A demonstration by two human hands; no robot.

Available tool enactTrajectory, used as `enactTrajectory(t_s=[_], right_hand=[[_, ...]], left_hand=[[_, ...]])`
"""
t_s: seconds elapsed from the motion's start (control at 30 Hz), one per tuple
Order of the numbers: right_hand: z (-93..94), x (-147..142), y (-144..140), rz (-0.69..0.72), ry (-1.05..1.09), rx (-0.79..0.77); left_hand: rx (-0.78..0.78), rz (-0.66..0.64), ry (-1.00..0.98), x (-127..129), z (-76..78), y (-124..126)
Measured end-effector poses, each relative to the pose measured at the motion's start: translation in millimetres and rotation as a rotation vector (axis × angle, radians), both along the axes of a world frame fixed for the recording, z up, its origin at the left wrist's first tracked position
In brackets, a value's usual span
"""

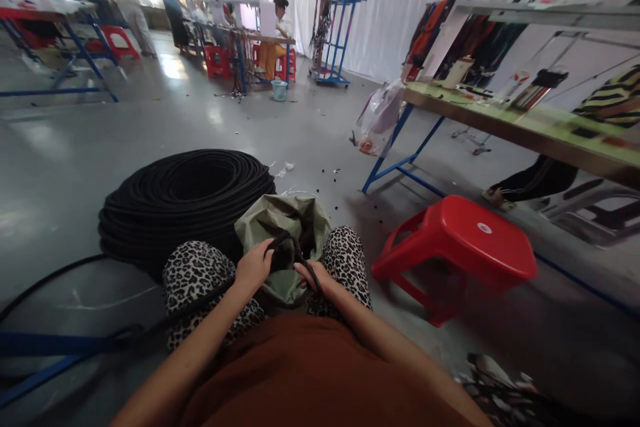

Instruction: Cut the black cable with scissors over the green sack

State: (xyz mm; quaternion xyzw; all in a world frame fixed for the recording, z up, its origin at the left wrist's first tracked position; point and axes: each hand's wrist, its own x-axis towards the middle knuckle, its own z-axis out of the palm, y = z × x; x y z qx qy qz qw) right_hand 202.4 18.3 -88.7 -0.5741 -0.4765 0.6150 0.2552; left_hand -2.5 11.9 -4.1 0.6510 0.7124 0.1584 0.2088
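A black cable [287,243] is being held over an olive bag [280,220] between the knees — the left hand [254,265] and right hand [314,275] each being closed on it. Snagging on the big cable coil [185,203] seems possible, being fed from there. No writing is being shown legibly.

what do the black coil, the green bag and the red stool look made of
Black coil: likely rubber or plastic tubing, matte, ribbed windings. Green bag: thin woven or plastic sacking by its soft crumpled folds; both hands hold black tubing over it. Red stool: moulded plastic, glossy, one-piece.
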Motion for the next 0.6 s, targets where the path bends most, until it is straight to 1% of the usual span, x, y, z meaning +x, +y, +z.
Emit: enactTrajectory(t_s=[0.07, 0.13, 0.27, 0.4, 0.5, 0.6], right_hand=[[0.0, 2.7, -0.4, 0.042, -0.001, 0.023], [-0.1, 4.5, -1.0, 0.060, 0.007, 0.009], [-2.1, 6.6, -1.6, 0.048, 0.054, -0.026], [-3.3, 9.2, -1.2, 0.023, 0.109, -0.020], [-2.1, 9.2, -0.7, 0.019, 0.132, -0.029], [-1.1, 5.3, -0.7, 0.010, 0.145, -0.031]], left_hand=[[-0.009, -0.005, 0.004, 0.8, 0.1, 2.0], [-0.020, -0.018, 0.013, 2.7, 1.1, 3.2], [-0.029, -0.045, 0.029, 9.0, 2.7, 2.6], [-0.038, -0.069, 0.035, 14.5, 1.1, 1.7], [-0.040, -0.094, 0.034, 16.3, 0.6, 2.0], [-0.036, -0.090, 0.037, 16.2, 1.9, 2.5]])
